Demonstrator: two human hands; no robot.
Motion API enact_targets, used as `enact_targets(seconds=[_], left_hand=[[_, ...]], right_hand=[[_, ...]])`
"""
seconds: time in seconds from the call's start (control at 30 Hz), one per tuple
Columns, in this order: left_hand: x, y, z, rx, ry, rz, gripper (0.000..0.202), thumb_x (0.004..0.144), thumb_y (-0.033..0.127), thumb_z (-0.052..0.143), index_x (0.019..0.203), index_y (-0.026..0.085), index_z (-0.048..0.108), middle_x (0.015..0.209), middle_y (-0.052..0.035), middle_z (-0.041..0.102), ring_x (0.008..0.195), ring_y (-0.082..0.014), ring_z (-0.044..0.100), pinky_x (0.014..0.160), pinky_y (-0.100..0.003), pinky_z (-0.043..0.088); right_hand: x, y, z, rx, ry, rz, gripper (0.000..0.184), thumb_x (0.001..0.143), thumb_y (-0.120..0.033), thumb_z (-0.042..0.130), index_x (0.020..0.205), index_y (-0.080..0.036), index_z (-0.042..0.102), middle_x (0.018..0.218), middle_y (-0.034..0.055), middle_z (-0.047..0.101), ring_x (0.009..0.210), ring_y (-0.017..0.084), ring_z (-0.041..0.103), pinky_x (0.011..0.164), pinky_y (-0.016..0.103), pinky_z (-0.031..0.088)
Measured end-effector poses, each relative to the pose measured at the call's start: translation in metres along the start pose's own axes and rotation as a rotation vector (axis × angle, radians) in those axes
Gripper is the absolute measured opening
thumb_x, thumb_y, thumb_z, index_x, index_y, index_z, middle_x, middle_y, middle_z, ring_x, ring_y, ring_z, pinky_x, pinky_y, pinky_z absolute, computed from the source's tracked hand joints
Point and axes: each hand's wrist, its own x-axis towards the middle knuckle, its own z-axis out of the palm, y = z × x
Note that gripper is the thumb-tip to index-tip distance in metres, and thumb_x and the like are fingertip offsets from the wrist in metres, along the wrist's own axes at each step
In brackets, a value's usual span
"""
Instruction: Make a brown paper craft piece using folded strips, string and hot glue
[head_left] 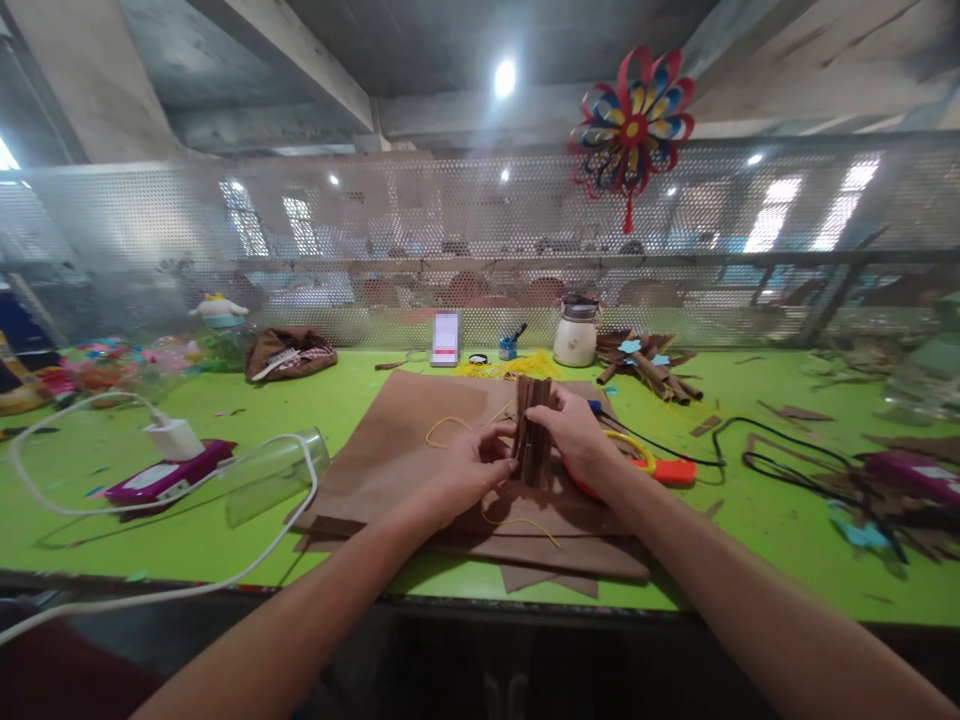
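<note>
An upright bundle of folded brown paper (534, 450) stands above the stacked brown paper sheets (405, 420). My right hand (574, 425) grips its upper right side, with the thumb across the front. On the lower left, my left hand (480, 465) has curled fingers and a thumb against the bundle's edge; some of its fingertips are hidden. A thin yellow string (521, 520) trails over the sheets below the bundle, and another loop of it lies to the left. Partly hidden behind my right forearm are orange-red-handled scissors or a similar tool (671, 471).
On the green table (375, 580) a clear cup (274, 480) lies on its side beside a purple power strip (172, 475) with a white cable. Along the back stand a phone (445, 338), a small blue bottle (508, 347) and a white jug (576, 332). Brown paper rolls (660, 375) lie back right.
</note>
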Motion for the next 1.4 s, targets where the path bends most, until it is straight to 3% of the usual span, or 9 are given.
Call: enact_targets(seconds=[0.23, 0.43, 0.53, 0.73, 0.93, 1.13, 1.23, 1.4], left_hand=[[0.001, -0.004, 0.0, 0.01, 0.017, 0.02, 0.034, 0.064, 0.015, 0.065, 0.098, 0.015, 0.063, 0.065, -0.0007, 0.059, 0.054, -0.0123, 0.055, 0.053, -0.025, 0.047], [0.01, -0.02, -0.007, 0.025, 0.077, 0.063, 0.032, 0.063, 0.014, 0.065, 0.094, 0.017, 0.065, 0.069, -0.0015, 0.061, 0.061, -0.0137, 0.057, 0.056, -0.024, 0.047], [0.012, -0.024, -0.008, 0.061, 0.088, 0.081, 0.03, 0.063, 0.013, 0.065, 0.092, 0.016, 0.065, 0.069, -0.0018, 0.062, 0.061, -0.014, 0.057, 0.057, -0.025, 0.047], [0.008, -0.018, -0.007, 0.151, 0.103, 0.086, 0.019, 0.064, 0.013, 0.064, 0.083, 0.015, 0.064, 0.072, -0.0035, 0.063, 0.066, -0.015, 0.058, 0.063, -0.026, 0.047], [0.006, -0.015, -0.007, 0.152, 0.14, 0.076, 0.013, 0.063, 0.014, 0.066, 0.075, 0.016, 0.061, 0.069, -0.002, 0.061, 0.065, -0.0143, 0.057, 0.063, -0.026, 0.046], [0.002, -0.009, -0.005, -0.024, 0.114, 0.006, 0.02, 0.061, 0.018, 0.07, 0.077, 0.014, 0.058, 0.072, -0.0019, 0.061, 0.066, -0.0132, 0.058, 0.063, -0.026, 0.048], [0.001, -0.003, -0.005, -0.118, 0.078, -0.099, 0.024, 0.065, 0.024, 0.07, 0.082, 0.013, 0.057, 0.076, -0.0032, 0.06, 0.068, -0.0138, 0.06, 0.066, -0.029, 0.051], [0.005, 0.001, -0.003, -0.094, 0.181, -0.153, 0.025, 0.074, 0.036, 0.062, 0.083, 0.016, 0.05, 0.067, 0.0, 0.054, 0.056, -0.0114, 0.056, 0.056, -0.032, 0.053]], right_hand=[[-0.002, 0.003, 0.001, 0.089, -0.025, 0.092, 0.023, 0.056, -0.015, 0.056, 0.079, -0.014, 0.056, 0.07, -0.0008, 0.061, 0.061, 0.013, 0.054, 0.058, 0.026, 0.044], [-0.01, 0.006, 0.011, 0.276, -0.186, 0.191, 0.019, 0.052, -0.011, 0.06, 0.07, -0.013, 0.058, 0.062, -0.0003, 0.062, 0.053, 0.014, 0.055, 0.053, 0.027, 0.046], [-0.013, 0.006, 0.013, 0.34, -0.189, 0.214, 0.022, 0.05, -0.009, 0.06, 0.071, -0.014, 0.059, 0.062, -0.0003, 0.062, 0.053, 0.014, 0.056, 0.052, 0.028, 0.047], [-0.017, 0.003, 0.016, 0.334, -0.211, 0.251, 0.018, 0.05, -0.007, 0.057, 0.066, -0.015, 0.056, 0.058, -0.0006, 0.059, 0.056, 0.015, 0.056, 0.053, 0.028, 0.048], [-0.021, 0.001, 0.019, 0.38, -0.216, 0.29, 0.024, 0.047, -0.005, 0.055, 0.068, -0.015, 0.056, 0.066, 0.0008, 0.061, 0.057, 0.014, 0.056, 0.048, 0.025, 0.046], [-0.02, 0.002, 0.016, 0.309, -0.229, 0.266, 0.023, 0.049, -0.007, 0.057, 0.071, -0.013, 0.058, 0.064, 0.0014, 0.06, 0.055, 0.015, 0.055, 0.05, 0.027, 0.047], [-0.016, 0.006, 0.014, 0.162, -0.236, 0.165, 0.024, 0.052, -0.009, 0.056, 0.075, -0.012, 0.061, 0.072, 0.0041, 0.064, 0.062, 0.017, 0.058, 0.057, 0.029, 0.049], [-0.01, 0.019, 0.014, -0.113, -0.314, -0.018, 0.026, 0.058, -0.011, 0.055, 0.083, -0.013, 0.061, 0.078, 0.0038, 0.065, 0.069, 0.017, 0.059, 0.063, 0.028, 0.048]])
